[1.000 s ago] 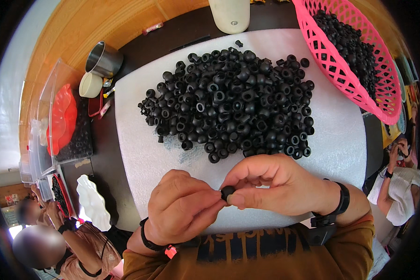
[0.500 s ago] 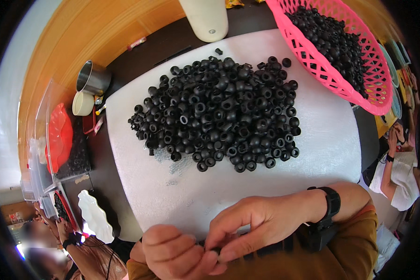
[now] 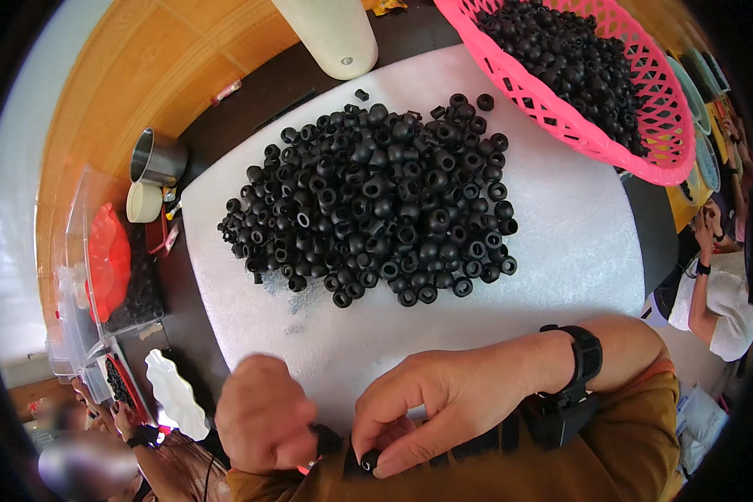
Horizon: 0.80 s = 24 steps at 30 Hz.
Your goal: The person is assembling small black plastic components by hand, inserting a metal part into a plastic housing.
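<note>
A large heap of small black hollow round pieces point(image 3: 368, 192), each with a hole through it, lies on a white foam sheet point(image 3: 552, 276). At the near edge, close to my body, my right hand point(image 3: 443, 410) pinches one black hollow piece point(image 3: 369, 459) between thumb and fingertips. Left of it and slightly apart is my left hand point(image 3: 263, 414), blurred, its fingers curled closed. Whatever lies inside that hand, if anything, is hidden. A black wristband point(image 3: 579, 356) sits on my right wrist.
A pink lattice basket point(image 3: 552, 100) full of similar black pieces stands at the far right. Behind the sheet is a white container point(image 3: 335, 42). Leftward are a metal cup point(image 3: 159, 157), a red scalloped dish point(image 3: 107, 263) and a white scalloped dish point(image 3: 176, 397). Other people sit at both sides.
My left hand has drawn away from the right, leftward and up. The right hand still pinches a black piece, now more visible. The view has shifted slightly.
</note>
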Available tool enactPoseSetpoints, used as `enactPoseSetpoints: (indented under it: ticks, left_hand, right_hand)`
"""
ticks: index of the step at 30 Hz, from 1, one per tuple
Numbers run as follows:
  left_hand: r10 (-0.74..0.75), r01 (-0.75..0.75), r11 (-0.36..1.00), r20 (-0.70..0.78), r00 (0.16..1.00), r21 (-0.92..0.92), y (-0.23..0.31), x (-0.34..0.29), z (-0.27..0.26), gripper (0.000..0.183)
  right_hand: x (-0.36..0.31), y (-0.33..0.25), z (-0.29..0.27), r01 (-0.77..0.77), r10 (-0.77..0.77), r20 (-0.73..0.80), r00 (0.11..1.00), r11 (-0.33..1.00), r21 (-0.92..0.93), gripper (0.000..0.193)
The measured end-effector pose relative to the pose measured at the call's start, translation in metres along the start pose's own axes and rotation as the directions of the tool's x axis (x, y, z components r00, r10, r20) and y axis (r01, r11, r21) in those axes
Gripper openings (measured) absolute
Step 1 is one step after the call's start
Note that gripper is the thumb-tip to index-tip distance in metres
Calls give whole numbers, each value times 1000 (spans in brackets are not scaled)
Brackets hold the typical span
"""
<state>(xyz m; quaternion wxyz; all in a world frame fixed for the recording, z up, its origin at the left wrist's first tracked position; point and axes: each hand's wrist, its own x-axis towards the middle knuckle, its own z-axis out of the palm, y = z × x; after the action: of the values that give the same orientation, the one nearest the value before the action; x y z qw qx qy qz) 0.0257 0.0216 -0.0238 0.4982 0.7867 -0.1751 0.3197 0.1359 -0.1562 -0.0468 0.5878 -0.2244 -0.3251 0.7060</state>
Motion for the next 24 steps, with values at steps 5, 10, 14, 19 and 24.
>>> enactPoseSetpoints:
  ticks: [5, 10, 14, 19, 24]
  left_hand:
    - [-438, 166, 733, 271, 857, 660, -21, 25, 12, 27]
    - [-440, 74, 666, 311, 843, 742, -31, 24, 26, 28]
    - [-377, 39, 777, 415, 828, 629, -33, 22, 25, 31]
    - [-327, 26, 777, 368, 870, 629, -38, 29, 31, 31]
    - [-317, 18, 764, 351, 881, 645, -43, 28, 37, 31]
  right_hand:
    - [-2, -2, -1, 26, -27, -5, 1000, 990, -141, 20]
    - [-3, 1, 0, 24, -28, -18, 999, 983, -180, 21]
    - [-3, -1, -1, 36, -44, -37, 998, 977, -209, 21]
    - [0, 0, -4, 13, -21, -33, 999, 973, -231, 21]
    - [-1, 1, -6, 4, -14, -40, 999, 973, -231, 22]
